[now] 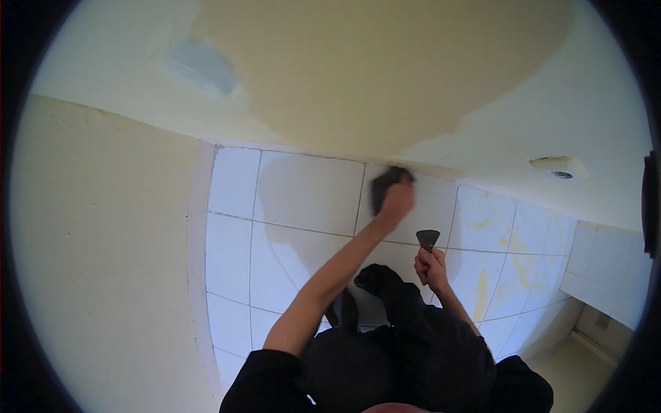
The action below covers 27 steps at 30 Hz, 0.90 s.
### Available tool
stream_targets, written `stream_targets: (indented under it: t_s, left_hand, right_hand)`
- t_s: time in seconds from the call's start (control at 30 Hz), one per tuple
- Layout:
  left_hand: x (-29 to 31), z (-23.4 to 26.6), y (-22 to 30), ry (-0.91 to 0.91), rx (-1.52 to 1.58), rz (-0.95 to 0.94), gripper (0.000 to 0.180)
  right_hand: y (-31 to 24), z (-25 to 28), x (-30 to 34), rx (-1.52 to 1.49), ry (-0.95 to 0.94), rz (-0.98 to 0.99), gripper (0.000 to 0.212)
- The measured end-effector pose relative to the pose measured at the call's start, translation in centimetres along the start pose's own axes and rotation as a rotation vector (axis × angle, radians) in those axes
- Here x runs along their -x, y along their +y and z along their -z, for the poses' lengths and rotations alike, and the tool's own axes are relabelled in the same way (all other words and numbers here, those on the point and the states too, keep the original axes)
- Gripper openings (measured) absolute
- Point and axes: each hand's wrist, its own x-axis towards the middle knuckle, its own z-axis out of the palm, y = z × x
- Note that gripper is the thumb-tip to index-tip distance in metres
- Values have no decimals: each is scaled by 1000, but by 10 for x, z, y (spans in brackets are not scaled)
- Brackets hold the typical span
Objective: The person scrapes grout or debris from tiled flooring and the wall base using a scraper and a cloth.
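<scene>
My left hand (398, 202) is closed on a dark, pad-like thing (381, 190), blurred by motion so that its exact kind cannot be made out. It works at the white floor tiles (310, 186), close to where they meet the cream wall (358, 76). Nearer to me, my right hand (432, 267) grips a putty knife (427, 238) by its handle. The knife's flaring dark blade points away from me, held apart from the wall.
Another cream wall (110, 241) rises on the left. Yellowish smears (516, 258) mark tiles on the right. A round socket (562, 174) sits on the far wall, which also carries a grey patch (203, 65). My dark-clad knees (413, 303) are close below my hands.
</scene>
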Motion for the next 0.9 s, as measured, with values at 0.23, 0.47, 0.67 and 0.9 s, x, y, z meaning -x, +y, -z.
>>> stream_targets:
  t_s: [0.23, 0.47, 0.67, 0.9]
  left_hand:
    - [7, -15, 87, -307, 1198, -308, 32]
    - [78, -14, 82, -838, 2018, 451, 42]
    - [89, 54, 95, -457, 2270, 463, 49]
    - [131, 82, 53, -380, 456, -379, 19]
  right_hand:
    - [-24, 78, 58, 22, 108, 15, 36]
    - [-42, 77, 75, 553, 791, 525, 31]
    - [-13, 91, 115, 1729, 573, 186, 34]
    - [-109, 14, 104, 1691, 464, 333, 19]
